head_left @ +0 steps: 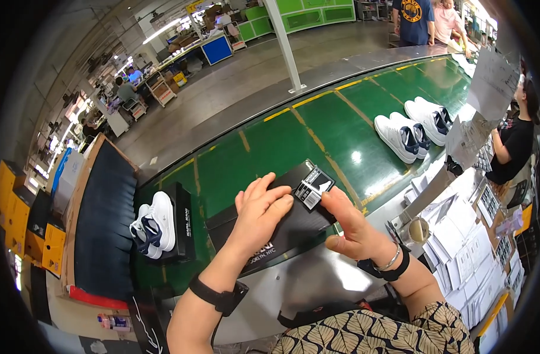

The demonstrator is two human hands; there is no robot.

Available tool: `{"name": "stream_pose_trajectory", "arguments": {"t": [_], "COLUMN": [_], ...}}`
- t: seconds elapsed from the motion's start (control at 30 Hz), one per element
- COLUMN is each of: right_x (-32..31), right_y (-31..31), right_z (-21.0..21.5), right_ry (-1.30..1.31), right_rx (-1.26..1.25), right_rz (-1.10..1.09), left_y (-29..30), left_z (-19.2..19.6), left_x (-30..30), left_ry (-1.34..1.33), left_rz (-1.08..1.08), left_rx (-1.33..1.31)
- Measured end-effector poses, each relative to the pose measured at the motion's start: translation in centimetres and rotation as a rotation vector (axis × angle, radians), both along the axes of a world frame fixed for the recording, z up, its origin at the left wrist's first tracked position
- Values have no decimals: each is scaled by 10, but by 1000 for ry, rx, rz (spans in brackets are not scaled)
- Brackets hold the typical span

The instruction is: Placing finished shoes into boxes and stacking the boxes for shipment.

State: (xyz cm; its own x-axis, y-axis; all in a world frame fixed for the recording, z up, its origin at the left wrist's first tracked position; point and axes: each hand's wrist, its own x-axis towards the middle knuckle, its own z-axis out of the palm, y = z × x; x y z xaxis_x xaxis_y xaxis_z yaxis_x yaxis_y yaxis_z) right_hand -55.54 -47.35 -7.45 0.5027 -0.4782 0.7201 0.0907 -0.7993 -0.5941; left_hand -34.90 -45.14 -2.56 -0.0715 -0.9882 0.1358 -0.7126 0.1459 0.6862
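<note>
While the black shoebox [281,227] lay closed on the near edge of the green conveyor belt [335,127], a black-and-white barcode label [314,187] was being pressed onto its far right end. The box was steadied by the left hand [259,213], which was laid flat and open across the lid, fingers spread and nothing gripped, apparently so that the box would not slide as the label went on. The label's near edge was met by the right hand [353,227], whose thumb was stretched toward it while the other fingers were curled loosely; whether the label was pinched or only pushed down cannot be told. A black band was worn on the left wrist, and a dark band with a silver bracelet on the right.

To the left, a second black box [184,221] was seen with a pair of white and navy sneakers [153,227] standing on end beside it, touching its left side, next to a dark ribbed belt section [107,221]. Farther right on the belt, two more pairs of white sneakers [414,128] were laid, well apart from the hands. At the right, stacks of printed label sheets [465,259] and a tape roll [418,230] were kept near the right hand. A person in black [512,144] was seated beyond them.
</note>
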Motion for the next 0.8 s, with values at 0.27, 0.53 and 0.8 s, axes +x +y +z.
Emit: {"name": "stream_pose_trajectory", "arguments": {"t": [0.27,0.53,0.8], "right_x": [4,9,1], "right_y": [18,24,16], "right_z": [21,13,16], "right_ry": [171,-3,-144], "right_rx": [-102,357,763], "right_rz": [22,-34,-60], "left_y": [22,28,36], "left_z": [-3,-13,-20], "left_x": [5,-2,-4], "left_ry": [179,220,-48], "left_rz": [-103,-31,-79], "left_rx": [-20,-119,-223]}}
